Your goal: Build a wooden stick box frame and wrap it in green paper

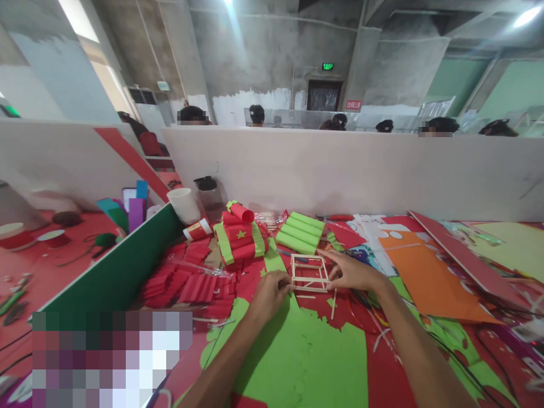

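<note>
A small open box frame of pale wooden sticks (310, 279) is held between my two hands, low over the table. At its left side, my left hand (272, 290) pinches a lower corner with thumb and fingers. My right hand (355, 273) grips the right side, its index finger stretched out along the top corner. Loose sticks lie close by, one below the frame and another (334, 304) under my right hand. Beneath my forearms spreads a green sheet (306, 351) with a ragged edge. Behind the frame sits a ridged light-green panel (300, 232).
Left of centre stand a red-and-green paper model with a star (241, 234) and folded red paper pieces (198, 289). A white cup (184, 205) is by a green divider (114, 266). Orange card (429, 275) and cables lie right. A white partition (340, 170) crosses behind; people's heads show beyond.
</note>
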A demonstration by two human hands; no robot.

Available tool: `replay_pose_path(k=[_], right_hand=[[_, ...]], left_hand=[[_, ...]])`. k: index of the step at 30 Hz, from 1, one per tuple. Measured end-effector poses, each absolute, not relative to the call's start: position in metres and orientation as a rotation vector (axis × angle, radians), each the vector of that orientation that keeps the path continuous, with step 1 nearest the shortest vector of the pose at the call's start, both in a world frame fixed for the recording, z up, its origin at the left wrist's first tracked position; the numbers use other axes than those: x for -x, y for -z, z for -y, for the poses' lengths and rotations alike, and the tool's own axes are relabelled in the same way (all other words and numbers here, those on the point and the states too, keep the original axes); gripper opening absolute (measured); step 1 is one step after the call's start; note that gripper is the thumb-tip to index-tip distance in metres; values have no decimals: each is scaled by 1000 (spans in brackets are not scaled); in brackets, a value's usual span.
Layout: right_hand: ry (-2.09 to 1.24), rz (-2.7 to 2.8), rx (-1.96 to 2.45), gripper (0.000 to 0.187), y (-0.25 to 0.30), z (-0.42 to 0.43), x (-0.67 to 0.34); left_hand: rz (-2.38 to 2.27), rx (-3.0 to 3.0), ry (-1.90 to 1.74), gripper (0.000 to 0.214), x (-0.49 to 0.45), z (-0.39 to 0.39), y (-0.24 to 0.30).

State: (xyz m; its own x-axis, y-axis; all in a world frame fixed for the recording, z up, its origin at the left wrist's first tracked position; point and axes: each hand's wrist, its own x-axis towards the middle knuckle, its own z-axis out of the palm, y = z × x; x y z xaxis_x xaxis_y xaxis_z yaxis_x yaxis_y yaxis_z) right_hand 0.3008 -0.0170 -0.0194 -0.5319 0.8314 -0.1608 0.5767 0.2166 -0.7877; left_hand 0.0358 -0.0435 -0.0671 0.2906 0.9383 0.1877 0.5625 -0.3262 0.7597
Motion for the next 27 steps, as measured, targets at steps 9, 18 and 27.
replay_pose_path(k=[9,18,27], right_hand=[[-1220,2209,1307,98,25,14,-303],[-1189,2241,1336,101,26,13,-306],[-1188,2272,1353,102,25,12,-307]], left_hand=[[-1348,-1909,-830,15,-39,48,64],[-1357,-2041,-754,13,-36,47,53],[-1294,-1918,-608,11,-38,45,41]])
